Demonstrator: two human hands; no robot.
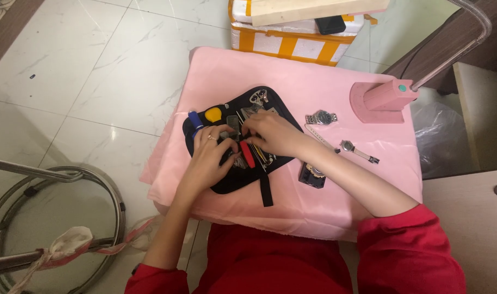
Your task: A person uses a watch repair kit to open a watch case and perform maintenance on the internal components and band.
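Note:
A black tool kit case (275, 106) lies open on a small table under a pink cloth (232, 71). It holds a yellow-and-blue handled tool (202, 117), a red-handled tool (248, 155), thin metal tools and small metal parts. My left hand (210, 155) rests on the case's middle, fingers curled over the tools, a ring on one finger. My right hand (273, 132) reaches in from the right, its fingertips pinching at a small metal piece next to the left hand's fingers. What the fingers hold is hidden.
A silver metal-band watch (322, 117), a slim strap watch (353, 148) and a dark watch (312, 175) lie right of the case. A pink desk lamp (381, 98) stands at the back right. A white-and-orange box (292, 38) sits behind; a metal stool frame (58, 218) at left.

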